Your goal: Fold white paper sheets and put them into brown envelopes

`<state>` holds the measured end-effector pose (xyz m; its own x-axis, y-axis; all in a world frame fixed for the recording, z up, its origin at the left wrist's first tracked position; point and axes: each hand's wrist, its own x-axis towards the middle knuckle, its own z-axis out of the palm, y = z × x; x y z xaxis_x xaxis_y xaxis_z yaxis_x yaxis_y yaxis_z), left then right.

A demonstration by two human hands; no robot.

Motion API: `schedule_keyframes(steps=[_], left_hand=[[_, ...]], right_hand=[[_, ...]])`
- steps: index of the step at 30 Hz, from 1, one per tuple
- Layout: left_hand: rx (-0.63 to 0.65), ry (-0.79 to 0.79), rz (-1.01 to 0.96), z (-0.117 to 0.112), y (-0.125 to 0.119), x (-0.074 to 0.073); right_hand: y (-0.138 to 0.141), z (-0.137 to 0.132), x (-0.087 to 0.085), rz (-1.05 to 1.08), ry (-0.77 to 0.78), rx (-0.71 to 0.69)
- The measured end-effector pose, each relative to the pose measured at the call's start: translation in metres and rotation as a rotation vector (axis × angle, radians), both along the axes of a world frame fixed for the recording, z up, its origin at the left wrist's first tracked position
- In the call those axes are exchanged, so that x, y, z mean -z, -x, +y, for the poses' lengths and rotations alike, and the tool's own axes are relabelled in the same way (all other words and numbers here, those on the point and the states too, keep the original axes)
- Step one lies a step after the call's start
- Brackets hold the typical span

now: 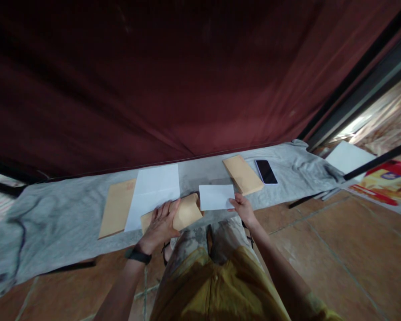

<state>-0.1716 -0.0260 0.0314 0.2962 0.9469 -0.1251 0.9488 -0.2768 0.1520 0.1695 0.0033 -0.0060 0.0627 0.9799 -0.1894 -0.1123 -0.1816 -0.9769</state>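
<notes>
A folded white sheet of paper [216,197] is pinched at its right edge by my right hand [242,208], thumb on top. Its left edge is close to the mouth of a brown paper envelope [188,213]. My left hand [161,223] lies flat across that envelope, fingers stretched out and thumb near the lower edge. Under and behind the left hand are white paper sheets [157,185]. Left of them lies another brown envelope [116,207] with red print. Beyond my right hand rests a brown envelope or stack of them [243,174].
A grey cloth [67,209] covers the long narrow bench. A phone [266,172] lies on it at the right. Dark red fabric [173,89] hangs along the far side. A red and yellow printed box [387,183] is at the far right, above the tiled floor [321,240].
</notes>
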Motion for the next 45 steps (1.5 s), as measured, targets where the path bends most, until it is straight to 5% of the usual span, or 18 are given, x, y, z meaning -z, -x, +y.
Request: schedule_keyframes(steps=[15, 22, 28, 37, 45], left_hand=[[0.014, -0.032, -0.007, -0.001, 0.002, 0.005], [0.000, 0.001, 0.011, 0.000, 0.001, 0.003], [-0.010, 0.023, 0.020, 0.000, 0.000, 0.002], [-0.004, 0.003, 0.042, 0.001, 0.000, 0.002], [0.002, -0.020, 0.049, 0.000, 0.000, 0.003]], right_hand=[[0.005, -0.010, -0.003, 0.004, 0.036, -0.122], [0.011, 0.000, -0.009, 0.298, 0.092, 0.199], [0.026, -0.002, -0.003, 0.406, 0.113, 0.193], [0.017, -0.007, 0.001, -0.005, -0.066, 0.106], [0.012, -0.021, -0.029, -0.586, -0.467, 0.252]])
